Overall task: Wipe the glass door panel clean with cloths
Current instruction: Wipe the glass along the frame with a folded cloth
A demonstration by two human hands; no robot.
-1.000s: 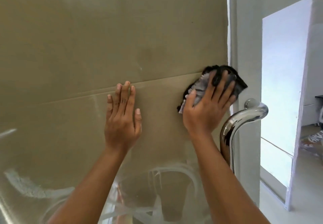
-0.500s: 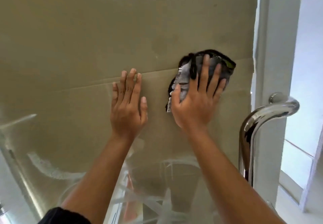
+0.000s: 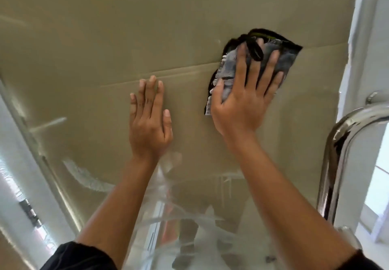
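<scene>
"Pressing the cloth (image 3: 228,67) flat under straight, spread fingers: is that correct for the right hand (image 3: 242,109)?" the trainee asks.

"Correct. The fingers lie extended on the cloth, not curled round it. The cloth sits on the glass panel (image 3: 84,38), above and left of the door handle (image 3: 345,135). The left hand (image 3: 149,130) rests flat and bare on the glass, farther left of the handle, holding nothing. Even pressure and overlapping strokes are advised."

"What room does the person have?"

"Toward the handle, little: the door frame (image 3: 362,38) is near, so strokes there should be short and stop at the glass edge. Away from the handle, leftward, wide glass lies open. Lower down, left of the handle's upright bar, white streaks (image 3: 88,177) remain and probably need passes."
</scene>
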